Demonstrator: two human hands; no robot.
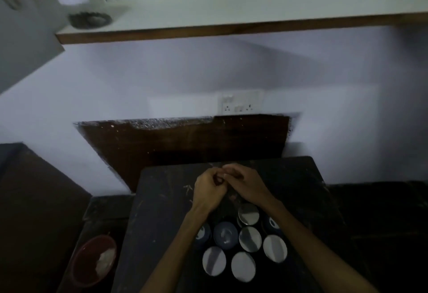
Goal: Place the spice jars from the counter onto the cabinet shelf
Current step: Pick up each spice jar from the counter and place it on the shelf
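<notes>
Head view, steeply down over counter (162, 200)

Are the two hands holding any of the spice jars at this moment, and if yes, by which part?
No jar is held. The left hand and right hand meet, fingers curled, above the counter beyond the spice jars; whether they pinch something small cannot be told.

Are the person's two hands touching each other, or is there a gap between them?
Touching. In the head view the left hand and right hand meet at the fingertips above the dark counter, no gap showing.
</notes>
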